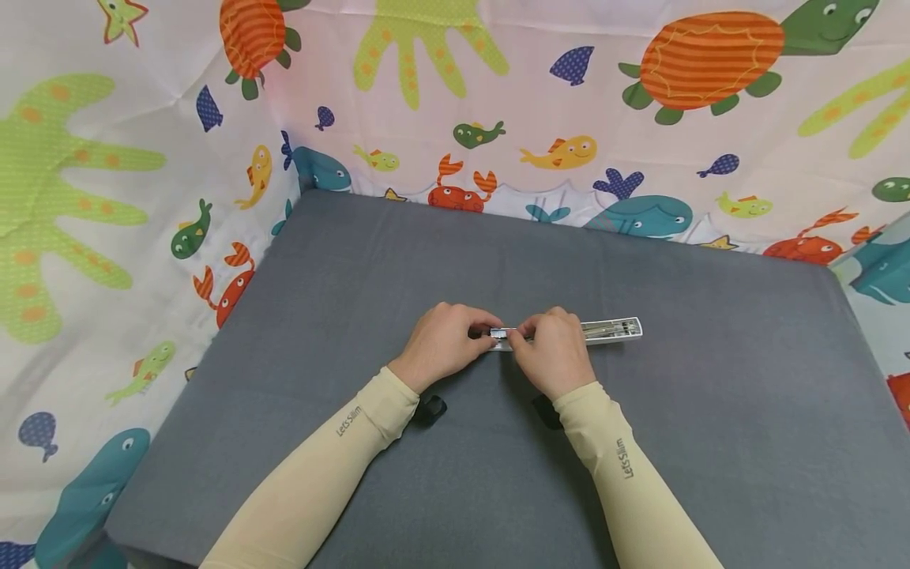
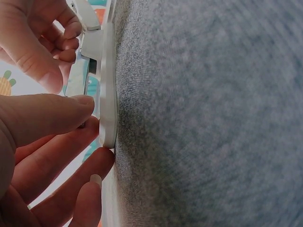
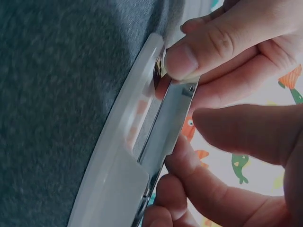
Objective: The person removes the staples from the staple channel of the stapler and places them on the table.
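A white stapler (image 1: 613, 330) lies on the grey cloth, folded open lengthwise, with its metal magazine (image 3: 165, 123) raised a little above the white base (image 2: 108, 94). My left hand (image 1: 444, 340) pinches the front end of the magazine between thumb and fingers. Close beside it, my right hand (image 1: 558, 352) is over the middle of the stapler. Its thumb is apart from the metal in the right wrist view, while the loosely bent fingers are along the magazine's side. Whether staples sit inside the magazine cannot be made out.
A grey cloth-covered table (image 1: 398, 269) spreads around the hands. Behind it and to the left hangs a white curtain (image 1: 526, 95) printed with sea animals. Dark camera mounts (image 1: 430, 412) show below the wrists.
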The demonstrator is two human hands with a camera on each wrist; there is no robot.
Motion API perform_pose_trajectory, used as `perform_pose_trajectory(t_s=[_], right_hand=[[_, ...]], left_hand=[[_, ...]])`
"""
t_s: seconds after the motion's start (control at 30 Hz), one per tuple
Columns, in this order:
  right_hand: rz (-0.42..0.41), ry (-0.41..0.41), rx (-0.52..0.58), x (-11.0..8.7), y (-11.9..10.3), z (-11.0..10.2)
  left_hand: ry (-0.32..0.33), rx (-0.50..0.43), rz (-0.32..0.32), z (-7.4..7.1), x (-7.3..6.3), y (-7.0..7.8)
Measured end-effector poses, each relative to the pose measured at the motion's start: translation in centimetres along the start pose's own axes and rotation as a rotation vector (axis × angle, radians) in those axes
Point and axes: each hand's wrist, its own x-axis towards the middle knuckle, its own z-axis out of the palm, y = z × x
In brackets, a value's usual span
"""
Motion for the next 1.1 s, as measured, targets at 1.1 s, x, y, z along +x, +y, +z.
perform_pose_trajectory(t_s=[1.1], right_hand=[[0.041,0.031,0.082,0.16,0.41,0.1]], left_hand=[[0.003,-0.002,0.007,0.03,0.06,0.22]])
